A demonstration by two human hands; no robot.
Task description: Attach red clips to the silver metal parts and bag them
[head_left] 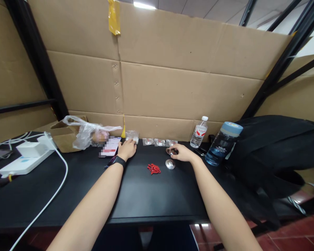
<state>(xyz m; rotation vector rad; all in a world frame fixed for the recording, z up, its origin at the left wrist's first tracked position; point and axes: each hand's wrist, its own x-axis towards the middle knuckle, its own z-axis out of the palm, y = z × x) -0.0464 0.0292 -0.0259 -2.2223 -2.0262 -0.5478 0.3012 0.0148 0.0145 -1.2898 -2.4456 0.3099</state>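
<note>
Pinches shiny disc [169,151] with right hand [182,153]; rests left hand [127,149] at clear packet [132,134], perhaps for steadying; cannot tell if gripping.

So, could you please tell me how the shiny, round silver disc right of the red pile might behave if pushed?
The shiny, round silver disc lies low and broad, so it would probably slide rather than tip. Its metallic look suggests it is stiff, and its glossy surface may be slippery.
</note>
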